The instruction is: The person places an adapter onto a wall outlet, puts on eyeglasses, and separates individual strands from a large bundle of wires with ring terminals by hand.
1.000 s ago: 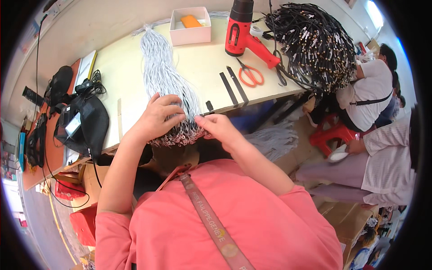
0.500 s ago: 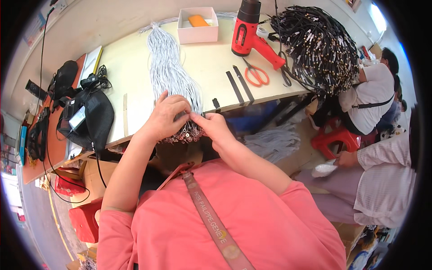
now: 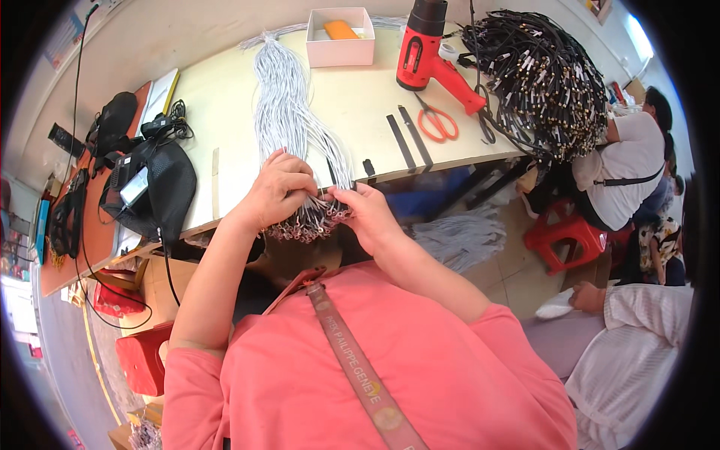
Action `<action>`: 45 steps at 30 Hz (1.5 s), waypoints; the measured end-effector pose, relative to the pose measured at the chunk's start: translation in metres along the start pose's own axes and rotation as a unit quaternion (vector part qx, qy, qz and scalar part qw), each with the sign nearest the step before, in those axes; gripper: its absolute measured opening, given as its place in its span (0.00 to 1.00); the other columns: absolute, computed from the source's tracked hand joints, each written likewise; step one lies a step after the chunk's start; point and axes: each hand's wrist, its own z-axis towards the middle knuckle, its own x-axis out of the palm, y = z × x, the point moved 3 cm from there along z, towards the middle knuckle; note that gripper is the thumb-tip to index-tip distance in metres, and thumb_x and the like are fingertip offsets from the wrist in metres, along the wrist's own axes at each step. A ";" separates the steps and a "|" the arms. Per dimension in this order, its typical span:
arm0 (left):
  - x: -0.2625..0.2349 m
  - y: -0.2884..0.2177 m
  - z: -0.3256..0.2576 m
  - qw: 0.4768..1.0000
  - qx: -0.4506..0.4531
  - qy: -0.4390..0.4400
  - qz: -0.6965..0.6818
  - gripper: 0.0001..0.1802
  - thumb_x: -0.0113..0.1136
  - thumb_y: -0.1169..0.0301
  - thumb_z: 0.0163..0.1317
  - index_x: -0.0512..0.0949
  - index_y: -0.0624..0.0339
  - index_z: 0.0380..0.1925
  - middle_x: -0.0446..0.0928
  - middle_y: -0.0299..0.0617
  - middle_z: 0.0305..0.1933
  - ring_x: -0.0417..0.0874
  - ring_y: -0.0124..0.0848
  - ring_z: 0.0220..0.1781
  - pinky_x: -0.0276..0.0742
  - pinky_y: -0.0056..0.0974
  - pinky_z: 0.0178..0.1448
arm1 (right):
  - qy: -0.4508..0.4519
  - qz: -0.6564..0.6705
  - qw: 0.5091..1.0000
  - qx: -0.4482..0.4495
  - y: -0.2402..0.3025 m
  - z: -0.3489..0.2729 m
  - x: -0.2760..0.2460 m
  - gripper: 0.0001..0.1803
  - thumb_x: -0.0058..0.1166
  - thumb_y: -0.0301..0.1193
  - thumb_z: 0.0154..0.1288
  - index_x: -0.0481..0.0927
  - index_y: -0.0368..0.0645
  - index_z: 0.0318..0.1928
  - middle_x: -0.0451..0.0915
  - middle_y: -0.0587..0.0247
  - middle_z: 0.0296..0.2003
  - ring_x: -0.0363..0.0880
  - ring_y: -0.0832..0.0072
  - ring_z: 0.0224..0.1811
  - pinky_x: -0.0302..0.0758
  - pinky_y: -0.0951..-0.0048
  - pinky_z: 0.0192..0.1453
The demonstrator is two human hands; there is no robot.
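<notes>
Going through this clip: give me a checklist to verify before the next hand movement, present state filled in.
1. Left hand on the white wires: ok, fingers curled over them.
2. Right hand at the wires near their metal ends: ok; strand count cannot tell.
3. Wires in one undivided bunch: not ok, a group splits toward the right hand.
4. Scissors apart from the white wires: ok.
5. Heat gun switched off: cannot tell.

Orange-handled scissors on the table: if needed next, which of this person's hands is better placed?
Probably the right hand: it is nearer the orange-handled scissors, which lie to the right of the white wire bundle. The left hand is farther off. Both hands are at the bundle's lower end, though.
</notes>
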 end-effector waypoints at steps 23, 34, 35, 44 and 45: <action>-0.001 0.002 -0.003 0.999 -0.018 0.032 -0.018 0.09 0.53 0.78 0.41 0.80 0.51 0.22 0.73 0.31 0.36 0.72 0.32 0.47 0.45 0.52 0.68 | 0.015 0.028 0.999 0.024 -0.001 -0.003 -0.006 0.11 0.53 0.32 0.59 0.71 0.41 0.40 0.75 0.66 0.28 0.74 0.77 0.32 0.73 0.73 0.40; 0.001 -0.008 0.001 0.998 -0.043 0.010 -0.033 0.12 0.52 0.77 0.43 0.80 0.50 0.27 0.73 0.35 0.37 0.72 0.33 0.49 0.45 0.54 0.68 | -0.003 0.001 1.000 -0.023 -0.005 -0.007 0.010 0.06 0.52 0.28 0.59 0.71 0.41 0.36 0.74 0.66 0.29 0.73 0.79 0.34 0.71 0.76 0.40; 0.000 -0.008 0.001 0.997 -0.061 -0.007 -0.053 0.11 0.52 0.77 0.43 0.79 0.52 0.26 0.73 0.35 0.36 0.72 0.33 0.48 0.45 0.54 0.68 | -0.001 0.001 1.000 -0.021 -0.005 -0.005 0.006 0.06 0.52 0.28 0.59 0.71 0.41 0.36 0.74 0.66 0.29 0.73 0.79 0.34 0.71 0.76 0.40; -0.004 0.001 -0.002 0.998 -0.031 0.045 -0.022 0.11 0.50 0.78 0.44 0.75 0.53 0.30 0.74 0.37 0.33 0.74 0.36 0.44 0.50 0.56 0.66 | 0.040 -0.044 0.996 0.066 0.013 -0.006 -0.020 0.06 0.50 0.26 0.58 0.71 0.39 0.36 0.76 0.63 0.27 0.75 0.75 0.30 0.74 0.73 0.40; -0.004 -0.006 0.000 0.998 -0.028 0.045 -0.024 0.11 0.50 0.78 0.44 0.75 0.53 0.30 0.74 0.37 0.33 0.74 0.36 0.44 0.50 0.56 0.66 | 0.037 -0.125 0.990 0.062 0.014 -0.006 -0.021 0.08 0.52 0.25 0.58 0.72 0.39 0.38 0.77 0.62 0.29 0.76 0.75 0.31 0.75 0.74 0.40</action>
